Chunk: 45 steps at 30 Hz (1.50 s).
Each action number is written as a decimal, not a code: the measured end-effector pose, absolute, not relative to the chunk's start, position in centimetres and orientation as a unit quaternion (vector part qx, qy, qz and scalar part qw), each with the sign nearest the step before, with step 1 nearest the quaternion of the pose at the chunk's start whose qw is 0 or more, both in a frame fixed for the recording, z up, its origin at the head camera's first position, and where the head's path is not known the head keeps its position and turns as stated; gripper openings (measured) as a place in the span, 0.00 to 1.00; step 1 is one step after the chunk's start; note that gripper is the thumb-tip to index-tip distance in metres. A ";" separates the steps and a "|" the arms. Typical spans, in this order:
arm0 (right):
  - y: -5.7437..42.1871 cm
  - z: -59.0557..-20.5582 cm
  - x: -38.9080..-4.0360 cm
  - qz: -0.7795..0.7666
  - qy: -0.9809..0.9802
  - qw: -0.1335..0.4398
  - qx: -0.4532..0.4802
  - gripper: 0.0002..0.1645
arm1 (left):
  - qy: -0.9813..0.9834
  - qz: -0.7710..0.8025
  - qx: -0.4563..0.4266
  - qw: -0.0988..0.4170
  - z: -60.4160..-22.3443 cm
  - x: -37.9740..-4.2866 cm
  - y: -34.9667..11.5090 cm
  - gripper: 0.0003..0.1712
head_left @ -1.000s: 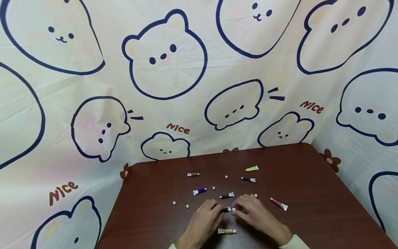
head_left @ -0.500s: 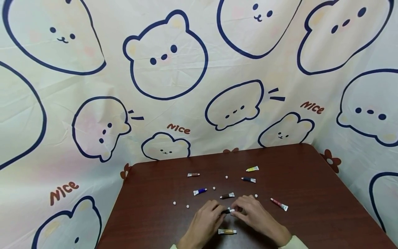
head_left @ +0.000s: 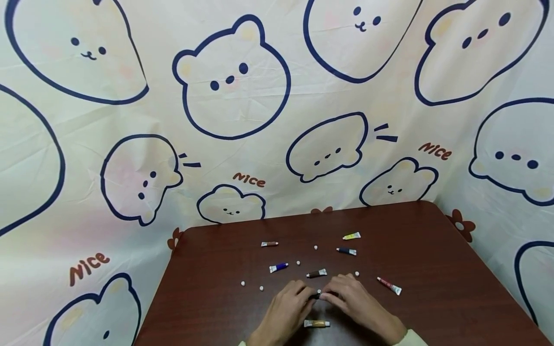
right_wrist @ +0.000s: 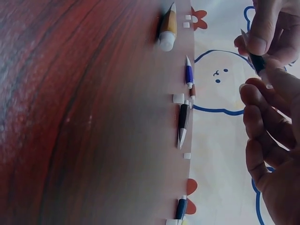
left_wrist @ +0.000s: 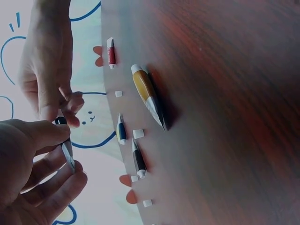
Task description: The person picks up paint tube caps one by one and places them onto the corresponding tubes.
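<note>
A gold, silver-ended squeeze tube (head_left: pixel 317 324) is lying near on the red-brown wood-grained worktop (head_left: pixel 207 312). Just beyond and above, the left hand (head_left: pixel 287 307) is grasping a slim black-and-silver squeeze tube (right_wrist: pixel 257 63) in its grip, the right hand (head_left: pixel 361 303) is pinching its white tip (right_wrist: pixel 268 86), and farther off a dark-brown squeeze tube (head_left: pixel 317 273) is lying.

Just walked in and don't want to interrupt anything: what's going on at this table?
Someone's left grip pinches a small black tube, and their right grip holds its nozzle end; whether that end is capped, I can't tell. Seven other tubes lie on the dark table, the gold tube nearest the person. Six small white caps sit loose around them.
</note>
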State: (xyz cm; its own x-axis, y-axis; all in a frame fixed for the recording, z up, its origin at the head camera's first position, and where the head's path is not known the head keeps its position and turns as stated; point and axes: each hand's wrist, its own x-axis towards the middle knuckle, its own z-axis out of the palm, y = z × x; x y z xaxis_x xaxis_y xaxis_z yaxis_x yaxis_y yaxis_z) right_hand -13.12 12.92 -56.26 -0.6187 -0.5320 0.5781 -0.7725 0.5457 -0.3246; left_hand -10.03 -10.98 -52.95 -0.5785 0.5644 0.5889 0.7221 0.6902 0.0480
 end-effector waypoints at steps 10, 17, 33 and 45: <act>13.0 -55.8 -12.8 0.318 -0.858 0.179 0.361 0.22 | -0.877 -0.151 -0.362 0.277 -53.0 -10.1 -11.0 0.12; 12.8 -56.2 -13.0 0.329 -0.835 0.207 0.391 0.20 | -0.874 -0.152 -0.364 0.285 -53.0 -10.0 -11.1 0.13; 12.9 -56.1 -12.7 0.326 -0.840 0.199 0.385 0.13 | -0.876 -0.148 -0.362 0.282 -53.0 -9.9 -11.2 0.12; 12.9 -56.2 -13.1 0.325 -0.819 0.238 0.408 0.22 | -0.875 -0.145 -0.362 0.287 -53.1 -9.8 -11.1 0.13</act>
State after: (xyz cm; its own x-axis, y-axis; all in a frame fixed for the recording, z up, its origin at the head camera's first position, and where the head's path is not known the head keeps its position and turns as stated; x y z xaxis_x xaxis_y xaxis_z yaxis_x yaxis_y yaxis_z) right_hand -13.13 12.94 -56.21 -0.5537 -0.5133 0.6557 -0.8232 0.4563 -0.3378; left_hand -9.84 -11.12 -53.11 -0.5735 0.5501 0.6071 0.7168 0.6957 0.0466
